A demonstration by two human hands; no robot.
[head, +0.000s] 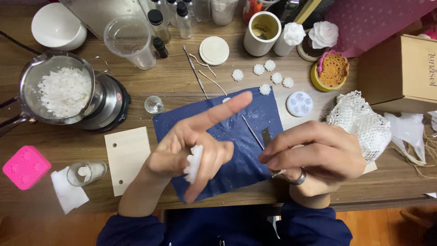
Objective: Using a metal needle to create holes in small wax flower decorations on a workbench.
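Five white wax flowers [270, 73] lie finished beyond the blue mat [236, 136], while left hand [191, 146] pinches another wax flower [195, 163] and right hand [314, 155] closes on a thin metal tool [251, 131].

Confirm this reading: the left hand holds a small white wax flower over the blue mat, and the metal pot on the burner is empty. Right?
Not quite. The head view shows the metal pot holds white wax flakes. The rest stands: the left hand holds the white wax flower over the blue mat.

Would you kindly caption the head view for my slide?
Left hand holds a white wax flower; right hand grips a thin metal tool above a blue cloth.
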